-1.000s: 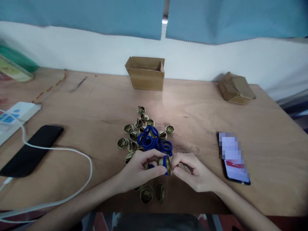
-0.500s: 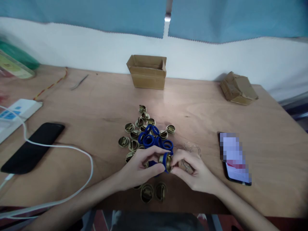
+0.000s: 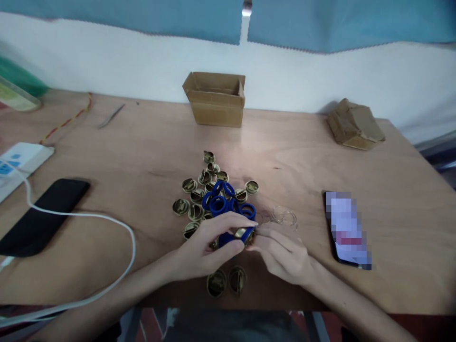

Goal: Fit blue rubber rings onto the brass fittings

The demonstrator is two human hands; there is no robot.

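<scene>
Lying at the far left were a white power strip (image 3: pixel 30 161) and a black phone (image 3: pixel 44 218), the latter crossed by a white cable (image 3: pixel 131 232). Next came a loose cluster of brass-coloured pieces (image 3: pixel 181 206), with blue rings (image 3: pixel 231 207) heaped on its right part and an open cardboard box (image 3: pixel 217 109) standing well behind. The left hand (image 3: pixel 204 247) reached in at the cluster's near edge, gripping one banded piece (image 3: pixel 241 233) between bent index finger and thumb. This piece, a blue band around it, sat directly between the hands: right of the left palm, left of the right knuckles. Its axis appeared to run roughly from one hand to the other, dipping to the right; blur and covering fingers made that reading tentative. The right hand (image 3: pixel 285 251) was the nearer to its right end, fingers curled and tips close against it; whether they pinched anything could not be told. Thin wire rings (image 3: pixel 292 217) lay just beyond that hand. Farther right were a lit phone (image 3: pixel 347 228) and, behind it, a crumpled cardboard box (image 3: pixel 356 124).
</scene>
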